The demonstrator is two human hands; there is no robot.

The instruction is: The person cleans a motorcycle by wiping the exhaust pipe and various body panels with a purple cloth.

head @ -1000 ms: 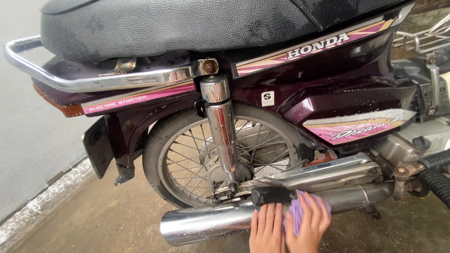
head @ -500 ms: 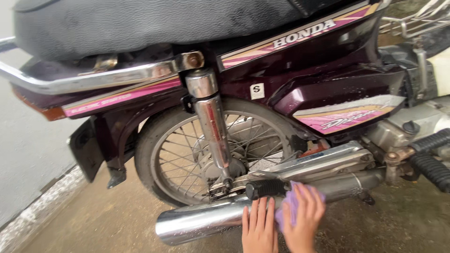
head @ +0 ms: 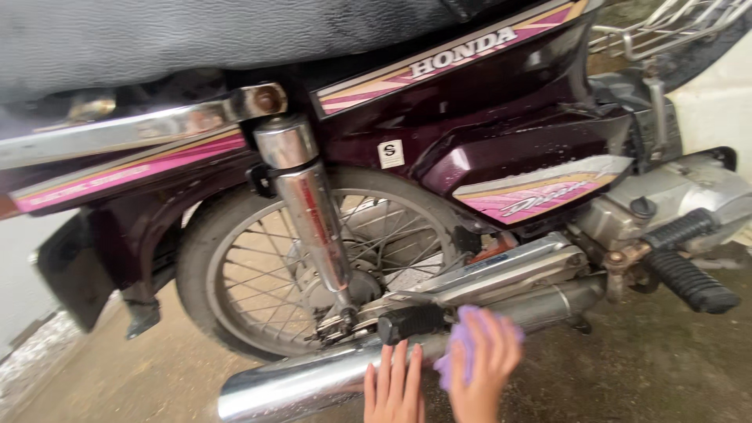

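left hand (head: pixel 394 384): flat on the chrome exhaust pipe (head: pixel 313 384), fingers straight and close together, not gripping anything, just resting on it

right hand (head: pixel 484 370): fingers spread over a purple cloth (head: pixel 457 354), pressing it against the pipe right below the black rear footpeg (head: pixel 413 322)

where the cloth is: mid-pipe, wedged between the palm and the metal, only a bit of it poking out on the left side of the hand

the bike: dark maroon motorbike side panel (head: pixel 501 117) with pink stripes, spoked rear wheel (head: pixel 313 266) and chrome shock absorber (head: pixel 313 219) just behind the pipe

how far along: my guess is somewhere in the middle. the tail end of the pipe looks shiny and wet, and there are water drops on the panel, so some washing looks done. the forward stretch of pipe toward the engine (head: pixel 666 200) looks duller, probably not wiped yet

other bits: kick lever (head: pixel 689 282) sticks out on the right, well apart from both hands. ground (head: pixel 642 368) looks damp
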